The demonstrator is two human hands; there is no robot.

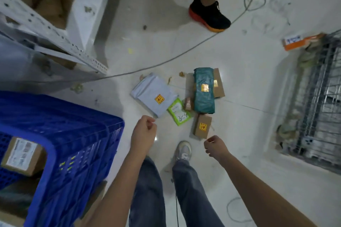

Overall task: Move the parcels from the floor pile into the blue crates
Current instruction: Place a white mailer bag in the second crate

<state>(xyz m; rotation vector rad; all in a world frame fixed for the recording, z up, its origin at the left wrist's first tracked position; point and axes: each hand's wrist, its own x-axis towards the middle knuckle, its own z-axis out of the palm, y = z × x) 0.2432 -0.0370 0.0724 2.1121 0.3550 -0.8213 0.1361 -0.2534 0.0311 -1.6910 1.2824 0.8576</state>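
A small pile of parcels lies on the white floor ahead of me: a grey-white mailer bag (154, 94), a green and white pouch (178, 112), a teal wrapped parcel (203, 92) lying over a brown box (218, 84), and a small cardboard box (202, 128) nearest my feet. A blue crate (77, 145) stands at my left with a labelled cardboard box (22, 155) inside. My left hand (144, 131) hovers above the mailer's near corner, fingers curled, holding nothing. My right hand (215, 146) hangs just below the small box, fingers curled and empty.
A white metal shelf rack (55, 31) stands at the left behind the crate. Another person's black and orange shoes (209, 14) stand beyond the pile. A grey cable (166, 61) crosses the floor. A wire cage (317, 101) and an orange box (302, 41) are at the right.
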